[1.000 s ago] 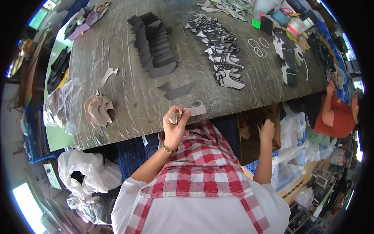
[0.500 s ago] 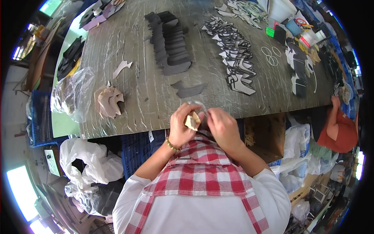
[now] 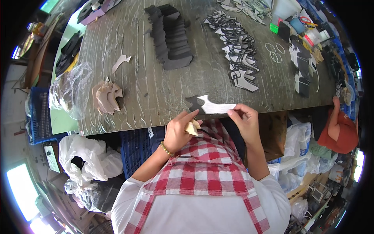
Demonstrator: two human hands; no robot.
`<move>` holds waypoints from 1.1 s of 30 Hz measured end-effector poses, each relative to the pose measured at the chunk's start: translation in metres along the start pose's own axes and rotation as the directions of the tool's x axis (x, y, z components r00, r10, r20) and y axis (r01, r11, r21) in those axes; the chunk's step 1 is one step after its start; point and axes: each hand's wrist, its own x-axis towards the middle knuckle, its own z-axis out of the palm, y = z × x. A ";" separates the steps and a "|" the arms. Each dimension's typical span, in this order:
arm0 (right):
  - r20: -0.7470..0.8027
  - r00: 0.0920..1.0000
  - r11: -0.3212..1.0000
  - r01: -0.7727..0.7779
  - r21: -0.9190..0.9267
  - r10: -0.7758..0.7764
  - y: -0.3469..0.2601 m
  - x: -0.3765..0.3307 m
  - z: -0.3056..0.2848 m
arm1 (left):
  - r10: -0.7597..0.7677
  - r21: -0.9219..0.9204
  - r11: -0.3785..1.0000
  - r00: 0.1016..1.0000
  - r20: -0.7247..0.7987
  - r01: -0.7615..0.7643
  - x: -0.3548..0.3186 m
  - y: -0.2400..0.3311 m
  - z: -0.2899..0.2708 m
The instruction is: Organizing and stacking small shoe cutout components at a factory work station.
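At the near edge of the grey, streaked worktable (image 3: 163,97), above a red-and-white checked apron (image 3: 202,171), both of the person's hands are at work. The left hand (image 3: 178,130), with a beaded bracelet at the wrist, is closed around a small tan wedge-shaped piece (image 3: 192,127) held between thumb and palm, while its forefinger reaches up to touch the lower edge of a flat cut piece. The right hand (image 3: 244,121) pinches the right end of that same flat pale grey cut piece with a dark notched left end (image 3: 208,105), which lies at the table's front edge, between the two hands.

Left of the hands, on the table, sits a small heap of beige cut shapes (image 3: 106,96), with a crumpled clear plastic bag (image 3: 70,91) just beside it and a single pale cut-out (image 3: 120,62) beyond. Under the table on the left are a blue plastic crate (image 3: 136,146) and white plastic bags (image 3: 87,156).

Farther back, mid-table, lies an overlapping row of dark grey cut pieces (image 3: 171,37). To its right runs a row of black-and-white cut pieces (image 3: 235,50), then three thin white rings (image 3: 274,52). At the right edge, another person in an orange-red top (image 3: 343,130) rests a hand on the table corner.
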 end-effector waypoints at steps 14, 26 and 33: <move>0.007 0.994 0.745 0.089 -0.661 -0.113 0.036 0.004 0.033 | -0.073 0.139 0.985 0.974 -0.216 0.104 0.016 -0.014 0.010; 0.040 0.996 0.729 0.089 -0.679 -0.084 0.036 0.007 0.033 | -0.051 0.208 0.974 0.983 -0.175 0.088 0.017 -0.014 0.008; 0.073 0.990 0.655 0.132 -0.744 -0.118 0.028 0.011 0.034 | -0.047 0.315 0.943 0.980 -0.193 0.107 0.017 -0.014 0.010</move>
